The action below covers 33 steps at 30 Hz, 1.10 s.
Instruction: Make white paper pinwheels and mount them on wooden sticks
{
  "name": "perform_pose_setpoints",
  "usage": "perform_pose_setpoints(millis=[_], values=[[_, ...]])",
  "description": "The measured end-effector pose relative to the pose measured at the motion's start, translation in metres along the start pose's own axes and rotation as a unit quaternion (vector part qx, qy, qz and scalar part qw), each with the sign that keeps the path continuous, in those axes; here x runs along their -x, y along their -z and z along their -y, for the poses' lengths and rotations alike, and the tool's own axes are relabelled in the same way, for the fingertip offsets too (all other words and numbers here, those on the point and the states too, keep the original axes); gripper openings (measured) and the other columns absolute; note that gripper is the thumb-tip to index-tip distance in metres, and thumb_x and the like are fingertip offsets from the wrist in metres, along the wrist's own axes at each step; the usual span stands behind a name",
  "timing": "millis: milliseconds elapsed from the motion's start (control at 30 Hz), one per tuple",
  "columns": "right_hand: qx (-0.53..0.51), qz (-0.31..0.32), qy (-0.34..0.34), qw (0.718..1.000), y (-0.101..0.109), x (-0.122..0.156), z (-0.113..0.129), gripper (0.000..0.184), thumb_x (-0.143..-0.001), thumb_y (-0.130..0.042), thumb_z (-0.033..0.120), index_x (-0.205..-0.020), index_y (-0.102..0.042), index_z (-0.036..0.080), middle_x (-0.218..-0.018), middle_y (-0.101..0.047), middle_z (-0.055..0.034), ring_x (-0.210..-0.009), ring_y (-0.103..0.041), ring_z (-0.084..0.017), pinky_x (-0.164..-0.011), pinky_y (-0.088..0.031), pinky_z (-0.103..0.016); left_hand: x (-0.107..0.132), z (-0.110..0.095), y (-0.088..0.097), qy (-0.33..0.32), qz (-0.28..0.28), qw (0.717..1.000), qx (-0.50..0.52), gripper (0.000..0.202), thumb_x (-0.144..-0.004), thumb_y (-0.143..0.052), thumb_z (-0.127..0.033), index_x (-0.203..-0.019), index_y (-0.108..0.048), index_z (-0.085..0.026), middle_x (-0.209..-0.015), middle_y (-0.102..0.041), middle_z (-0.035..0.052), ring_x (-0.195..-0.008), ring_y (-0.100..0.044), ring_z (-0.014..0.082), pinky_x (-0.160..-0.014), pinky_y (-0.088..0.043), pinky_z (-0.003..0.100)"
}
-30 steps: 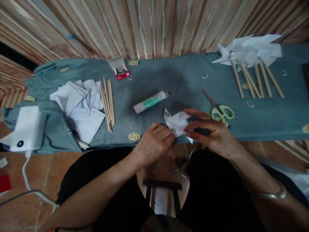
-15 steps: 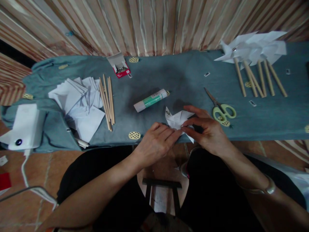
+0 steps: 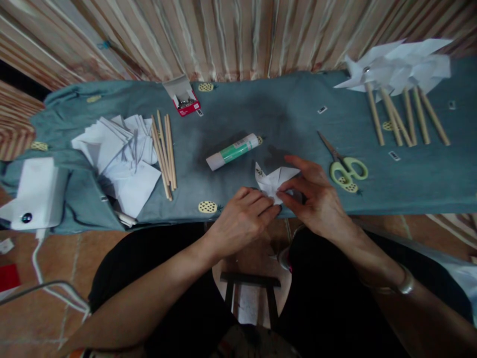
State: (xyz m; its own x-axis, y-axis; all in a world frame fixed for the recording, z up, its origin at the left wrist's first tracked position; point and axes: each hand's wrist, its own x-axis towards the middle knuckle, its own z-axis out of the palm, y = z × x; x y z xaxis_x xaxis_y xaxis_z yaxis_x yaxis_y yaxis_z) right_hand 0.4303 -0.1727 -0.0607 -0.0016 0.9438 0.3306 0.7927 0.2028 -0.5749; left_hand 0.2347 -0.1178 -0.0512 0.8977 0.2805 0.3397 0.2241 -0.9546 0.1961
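A white paper pinwheel [image 3: 275, 180] with folded points lies at the table's front edge between my hands. My left hand [image 3: 243, 216] is closed on its lower left side, and the fingertips are partly hidden. From the right, my right hand [image 3: 313, 196] pinches the paper near its middle with thumb and forefinger, the other fingers raised. Just beyond the pinwheel lies a glue stick [image 3: 233, 151] with a green and white label. To the right of my right hand rest scissors [image 3: 345, 164] with light green handles, blades pointing away.
White paper pieces [image 3: 115, 149] pile up at left beside several wooden sticks [image 3: 164, 155]. Behind them stands an open red box [image 3: 186, 103] of small metal pins. Pinwheels on sticks [image 3: 400, 72] lie at back right. A white power bank [image 3: 39, 194] with a cable sits at far left.
My right thumb and fingers have shifted slightly left and in over the pinwheel's middle. My left hand stays at its lower edge. The view has shifted a little.
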Motion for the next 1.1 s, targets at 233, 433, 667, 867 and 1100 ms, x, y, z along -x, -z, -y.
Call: perform_pose_setpoints(millis=[233, 433, 667, 867, 1100], values=[[0.01, -0.002, -0.001, 1.0, -0.0011, 0.0, -0.0001, 0.004, -0.085, -0.063, 0.021, -0.082, -0.064, 0.022, -0.14, -0.054, -0.0115, -0.129, -0.05, -0.03, -0.104, -0.046, -0.052, 0.0, 0.0, -0.0018, 0.004, 0.009, 1.0, 0.002, 0.02, -0.097, -0.046, -0.018, -0.102, -0.065, -0.013, -0.097, -0.071, 0.0068, -0.092, -0.06, 0.0189, -0.08, -0.044, 0.033], [0.002, -0.005, -0.008, 1.0, -0.0018, 0.0009, -0.0024, 0.004, -0.084, -0.063, 0.024, -0.088, -0.063, 0.026, -0.14, -0.053, -0.0074, -0.13, -0.049, -0.031, -0.106, -0.045, -0.056, 0.0001, -0.0003, -0.0021, 0.0, 0.005, 1.0, 0.003, 0.019, -0.096, -0.049, -0.017, -0.104, -0.065, -0.012, -0.097, -0.071, 0.0066, -0.092, -0.06, 0.0193, -0.081, -0.044, 0.033], [-0.005, 0.006, -0.016, 1.0, -0.001, 0.0017, -0.0033, 0.007, -0.085, -0.063, 0.026, -0.09, -0.063, 0.029, -0.141, -0.052, -0.0038, -0.131, -0.048, -0.031, -0.106, -0.045, -0.058, 0.0001, -0.0006, -0.0007, -0.001, 0.008, 1.0, 0.003, 0.02, -0.097, -0.048, -0.018, -0.104, -0.065, -0.013, -0.098, -0.071, 0.0068, -0.092, -0.06, 0.0186, -0.081, -0.044, 0.033], [-0.009, 0.0, -0.013, 1.0, -0.0007, 0.002, -0.003, 0.004, -0.084, -0.062, 0.027, -0.086, -0.062, 0.023, -0.139, -0.053, -0.0086, -0.129, -0.05, -0.03, -0.105, -0.045, -0.055, -0.0004, -0.0015, 0.0001, -0.003, 0.013, 1.0, 0.004, 0.021, -0.097, -0.047, -0.018, -0.104, -0.065, -0.013, -0.098, -0.071, 0.0068, -0.092, -0.06, 0.0185, -0.082, -0.044, 0.033], [-0.017, -0.002, -0.015, 1.0, -0.001, 0.0028, -0.0019, 0.005, -0.084, -0.061, 0.024, -0.086, -0.065, 0.026, -0.14, -0.052, -0.0044, -0.129, -0.049, -0.029, -0.105, -0.046, -0.053, -0.0009, -0.0011, -0.0003, 0.0, 0.016, 1.0, 0.009, 0.021, -0.097, -0.046, -0.018, -0.103, -0.066, -0.013, -0.097, -0.071, 0.0065, -0.093, -0.06, 0.0186, -0.082, -0.044, 0.033]])
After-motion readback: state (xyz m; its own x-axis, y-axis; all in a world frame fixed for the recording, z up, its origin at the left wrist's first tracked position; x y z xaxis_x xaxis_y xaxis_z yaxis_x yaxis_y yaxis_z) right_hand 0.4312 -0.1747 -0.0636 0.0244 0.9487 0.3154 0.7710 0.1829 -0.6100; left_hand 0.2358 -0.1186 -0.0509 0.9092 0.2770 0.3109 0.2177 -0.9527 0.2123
